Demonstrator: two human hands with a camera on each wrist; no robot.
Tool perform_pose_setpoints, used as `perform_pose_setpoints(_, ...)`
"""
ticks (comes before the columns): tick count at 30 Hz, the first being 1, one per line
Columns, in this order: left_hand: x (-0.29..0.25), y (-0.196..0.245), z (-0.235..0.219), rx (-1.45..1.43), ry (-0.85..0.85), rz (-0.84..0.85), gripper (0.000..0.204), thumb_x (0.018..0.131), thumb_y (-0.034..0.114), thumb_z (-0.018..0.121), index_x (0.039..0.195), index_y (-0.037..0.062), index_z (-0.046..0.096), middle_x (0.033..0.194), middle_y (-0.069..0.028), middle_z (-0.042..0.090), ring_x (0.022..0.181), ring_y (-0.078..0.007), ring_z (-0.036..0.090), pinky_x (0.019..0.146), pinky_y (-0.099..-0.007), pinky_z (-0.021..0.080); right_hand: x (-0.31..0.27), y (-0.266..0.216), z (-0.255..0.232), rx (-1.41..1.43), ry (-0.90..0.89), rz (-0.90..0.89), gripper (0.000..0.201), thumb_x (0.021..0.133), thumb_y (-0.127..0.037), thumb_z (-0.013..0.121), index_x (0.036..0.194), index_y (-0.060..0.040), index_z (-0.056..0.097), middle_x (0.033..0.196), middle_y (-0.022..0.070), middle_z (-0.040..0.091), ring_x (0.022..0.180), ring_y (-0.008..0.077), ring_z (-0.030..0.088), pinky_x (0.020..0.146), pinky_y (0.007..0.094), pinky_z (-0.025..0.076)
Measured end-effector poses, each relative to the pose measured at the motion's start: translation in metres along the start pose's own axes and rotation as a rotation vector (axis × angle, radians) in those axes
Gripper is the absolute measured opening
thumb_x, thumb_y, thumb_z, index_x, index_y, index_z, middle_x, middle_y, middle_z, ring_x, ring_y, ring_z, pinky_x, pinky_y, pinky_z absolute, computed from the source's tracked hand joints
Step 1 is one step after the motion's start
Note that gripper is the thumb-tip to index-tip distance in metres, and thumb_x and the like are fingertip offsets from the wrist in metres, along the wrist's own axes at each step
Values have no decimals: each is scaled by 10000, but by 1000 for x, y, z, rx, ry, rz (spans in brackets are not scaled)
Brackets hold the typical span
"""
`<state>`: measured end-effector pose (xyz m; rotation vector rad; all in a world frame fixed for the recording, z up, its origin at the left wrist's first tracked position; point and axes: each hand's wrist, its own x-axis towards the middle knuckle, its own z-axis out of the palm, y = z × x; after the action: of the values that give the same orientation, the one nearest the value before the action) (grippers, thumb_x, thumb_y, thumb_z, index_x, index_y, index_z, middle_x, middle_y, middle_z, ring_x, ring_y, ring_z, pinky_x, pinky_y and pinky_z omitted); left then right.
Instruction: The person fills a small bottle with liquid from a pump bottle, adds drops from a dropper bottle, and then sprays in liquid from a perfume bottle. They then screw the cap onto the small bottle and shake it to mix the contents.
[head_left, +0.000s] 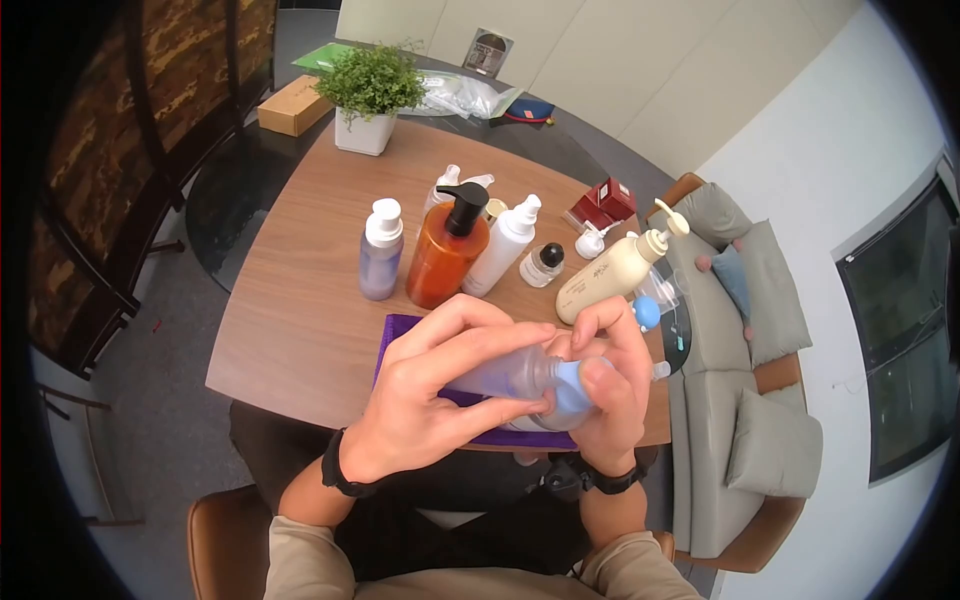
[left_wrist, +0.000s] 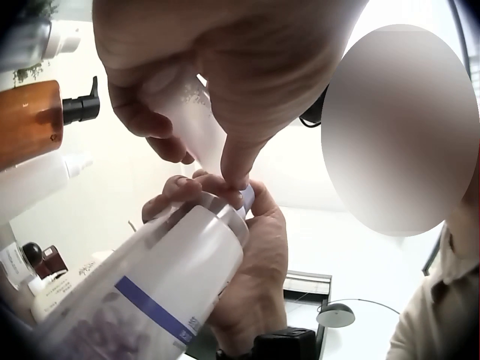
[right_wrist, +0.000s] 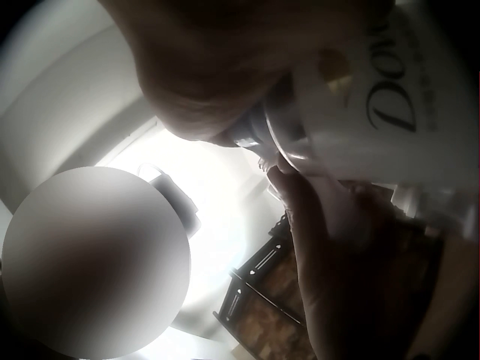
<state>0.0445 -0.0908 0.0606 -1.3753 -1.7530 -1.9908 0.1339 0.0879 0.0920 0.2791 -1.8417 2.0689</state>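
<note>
In the head view my left hand (head_left: 415,385) grips a translucent bottle (head_left: 495,378), tilted on its side over the table's near edge. Thumb and fingers of my right hand (head_left: 618,395) pinch the light blue cap (head_left: 572,392) at the bottle's neck. Beneath both hands is a white Dove bottle (right_wrist: 375,112), which the hands mostly cover in the head view. Its purple stripe and flower print show in the left wrist view, close in front of the hands. A purple cloth (head_left: 398,328) lies under the hands.
Beyond the hands stand a lavender bottle (head_left: 381,255), an amber pump bottle (head_left: 445,258), a white bottle (head_left: 503,245), a small black-capped bottle (head_left: 542,265) and a cream pump bottle (head_left: 610,278). Red boxes (head_left: 605,203) and a potted plant (head_left: 365,135) sit farther back.
</note>
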Motion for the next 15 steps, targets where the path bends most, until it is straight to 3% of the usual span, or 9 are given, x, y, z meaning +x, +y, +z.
perform_pose_setpoints(3, 0, 1, 0, -45, 8, -21, 571, 774, 84, 950, 1317, 60, 773, 1120, -108, 706, 997, -247, 703, 864, -362, 582, -1, -4, 4, -47, 9, 64, 343, 1013, -242, 650, 1188, 3, 484, 871, 91, 688, 797, 110, 650, 727, 245, 506)
perform_pose_setpoints(15, -2, 1, -4, -19, 25, 7, 567, 772, 97, 958, 1306, 47, 774, 1114, -116, 721, 997, -248, 717, 857, -358, 589, -3, 0, 6, -84, -39, 18, 298, 1036, -237, 633, 1143, -7, 477, 925, 112, 693, 775, 107, 642, 698, 252, 514)
